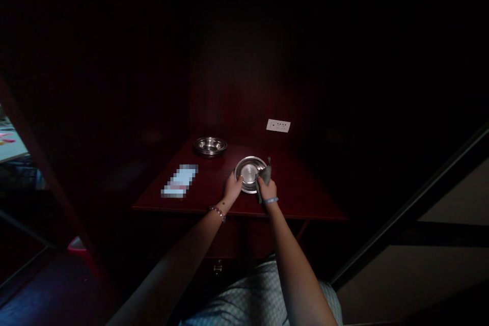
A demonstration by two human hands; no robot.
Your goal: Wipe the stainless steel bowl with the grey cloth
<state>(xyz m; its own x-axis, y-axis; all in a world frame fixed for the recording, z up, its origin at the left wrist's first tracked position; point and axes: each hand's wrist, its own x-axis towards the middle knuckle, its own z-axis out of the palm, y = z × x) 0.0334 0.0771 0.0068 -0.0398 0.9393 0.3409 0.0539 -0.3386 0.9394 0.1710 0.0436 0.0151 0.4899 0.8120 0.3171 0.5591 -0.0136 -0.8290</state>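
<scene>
A shiny round metal bowl [249,171] is tilted toward me above the front part of the dark red desk [214,196]. My left hand [232,187] grips its left rim, thumb on the inner side and fingers hidden behind. On the right side, my right hand [268,189] is closed on a grey cloth [264,174] that lies against the bowl's rim. Part of the cloth hangs below the hand. Further back on the left stand metal bowls [210,146], seemingly stacked, apart from both hands.
A blurred-out flat, pale object [180,181] lies on the desk's left side. A white power socket [278,126] is on the back wall. Dark panels close in on both sides. A metal drawer handle [217,267] sits below the desk edge. A red bin-like container [77,245] stands at lower left.
</scene>
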